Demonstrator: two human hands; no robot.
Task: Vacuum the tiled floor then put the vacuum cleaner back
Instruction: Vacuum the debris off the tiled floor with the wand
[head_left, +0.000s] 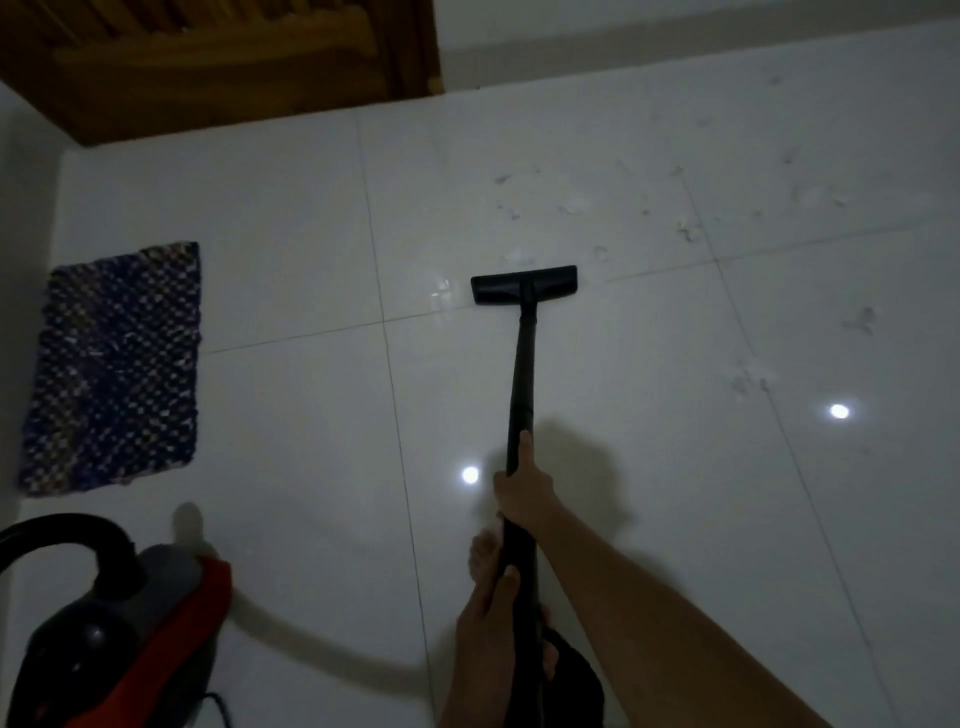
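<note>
Gripping: right hand (522, 488) and left hand (493, 618) both clenched around wand (522, 374)
Handling: rigid, light (judging by looks)
Hold: mid-wand, behind floor head (523, 285)

two hands (524, 493), one vacuum cleaner (119, 623), one mat (117, 369)

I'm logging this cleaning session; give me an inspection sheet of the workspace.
Surface: glossy white tiled floor, light reflections, debris scattered beyond and right of the nozzle.
Job's things: black nozzle flat on the floor; wand; red and grey vacuum body at lower left.
Clutter: woven mat at left.
Grippers: right hand grips the wand; left hand grips it lower.
Cables: black hose arcs from the body; thin cord beside it.
Surroundings: wooden door, white wall.
</note>
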